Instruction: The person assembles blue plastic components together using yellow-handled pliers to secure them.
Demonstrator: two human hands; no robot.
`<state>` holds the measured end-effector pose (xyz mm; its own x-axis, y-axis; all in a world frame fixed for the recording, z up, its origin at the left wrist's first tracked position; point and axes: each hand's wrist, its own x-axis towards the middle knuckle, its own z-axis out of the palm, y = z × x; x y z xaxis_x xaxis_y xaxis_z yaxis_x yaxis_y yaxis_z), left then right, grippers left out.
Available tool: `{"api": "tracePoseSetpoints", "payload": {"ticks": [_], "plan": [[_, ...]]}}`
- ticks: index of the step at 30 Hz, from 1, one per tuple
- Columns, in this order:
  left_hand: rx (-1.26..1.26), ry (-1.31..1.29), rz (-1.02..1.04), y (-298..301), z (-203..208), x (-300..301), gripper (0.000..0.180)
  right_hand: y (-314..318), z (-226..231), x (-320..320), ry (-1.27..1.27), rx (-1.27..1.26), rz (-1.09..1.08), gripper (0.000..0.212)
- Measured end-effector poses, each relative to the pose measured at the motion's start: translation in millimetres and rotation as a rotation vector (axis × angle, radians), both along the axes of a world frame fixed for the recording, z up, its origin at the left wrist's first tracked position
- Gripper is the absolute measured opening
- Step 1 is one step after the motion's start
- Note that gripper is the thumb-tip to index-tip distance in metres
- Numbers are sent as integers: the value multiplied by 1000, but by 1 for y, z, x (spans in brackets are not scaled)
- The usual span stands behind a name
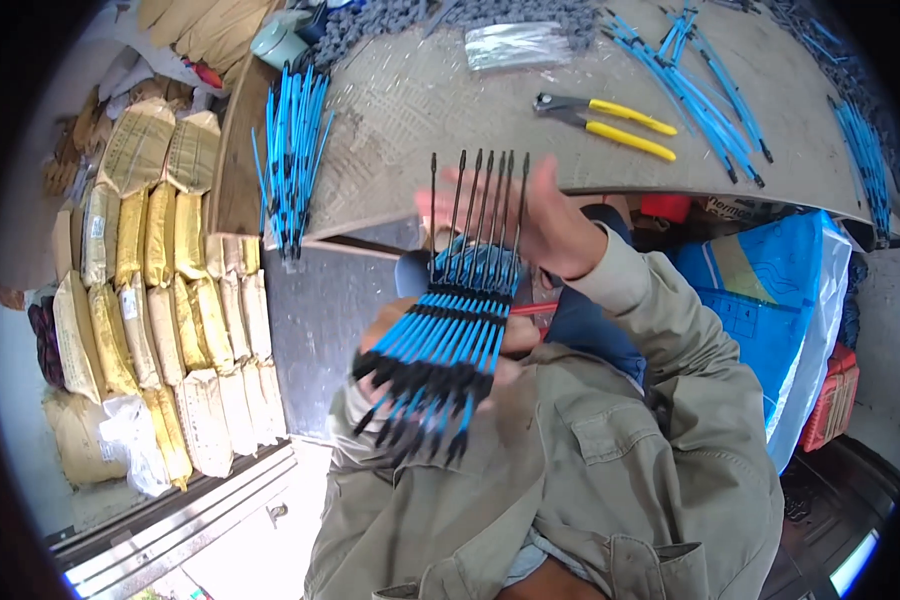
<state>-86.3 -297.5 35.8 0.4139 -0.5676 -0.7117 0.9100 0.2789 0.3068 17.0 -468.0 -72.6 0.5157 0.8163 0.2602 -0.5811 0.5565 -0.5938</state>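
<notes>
The left hand (382, 326), mostly hidden behind its load, is closed around a fanned bundle of blue rods (457, 322) with black ends. The bundle is held up in front of the person's body, off the near edge of the bench (400, 125), its wide black-tipped ends tilted toward the near left and its thin dark stems standing toward the far side. The right hand (562, 228) is spread open, thumb raised and fingers reaching left behind those stems; it is blurred, and whether it touches them I cannot tell.

On the bench, pliers with yellow handles (610, 133) lie beyond the right hand, with a clear packet (518, 46) farther off to the left of them. More blue rods lie in a pile (295, 150) at the left edge and in a loose group (692, 105) at the far right.

As for markings, the paper-wrapped packages (140, 150) stacked at the left carry faint printed lines, too blurred to read. The large blue bag (745, 270) at the right shows a pale printed design with small boxes.
</notes>
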Motion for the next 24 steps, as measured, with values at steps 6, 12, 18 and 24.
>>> {"api": "tracePoseSetpoints", "payload": {"ticks": [6, 12, 18, 24], "plan": [[-12, -977, 239, -6, -104, 34, 49, -31, 4, 103, -646, -755, -713, 58], [318, -1570, 168, -10, -98, 61, 39, -36, 50, 175, -1425, -1421, -612, 27], [223, -977, 489, -26, -76, 52, 34, -22, 21, 230, -1807, -1403, -833, 12], [227, -977, 491, -23, -74, 60, 28, -32, 27, 231, -1969, -1336, -836, 13]]}}
